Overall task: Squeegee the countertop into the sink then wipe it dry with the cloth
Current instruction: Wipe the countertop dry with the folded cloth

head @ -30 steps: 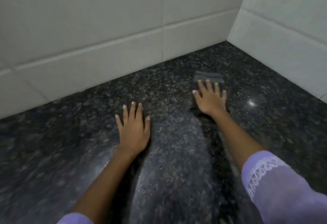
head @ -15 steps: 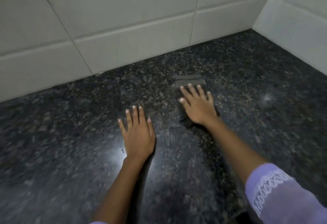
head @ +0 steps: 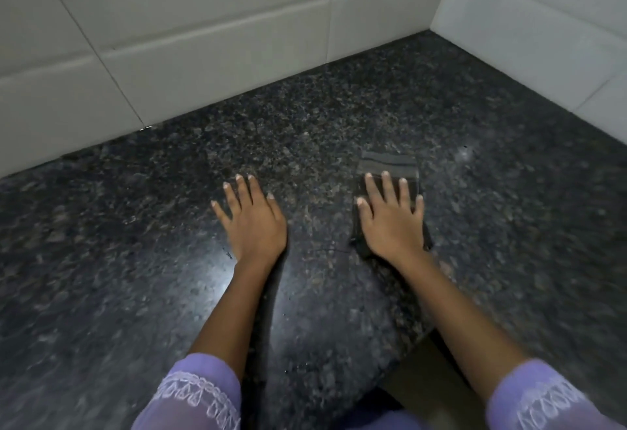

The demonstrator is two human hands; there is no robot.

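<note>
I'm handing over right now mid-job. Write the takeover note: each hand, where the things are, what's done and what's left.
Left hand: flat on the dark speckled granite countertop, fingers straight, holding nothing.
Right hand: flat, fingers straight, pressing the folded dark grey cloth onto the countertop, short of the white tiled corner.
Squeegee and sink: not in view.
Done: wiping stage is under way; whether squeegeeing is complete cannot be told.
Left: wipe the remaining countertop dry.

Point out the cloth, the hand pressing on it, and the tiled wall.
cloth (head: 390,165): head view, striped far edge beyond the fingertips.
right hand (head: 393,222): head view, back of the hand.
tiled wall (head: 203,32): head view, white tile face.
</note>
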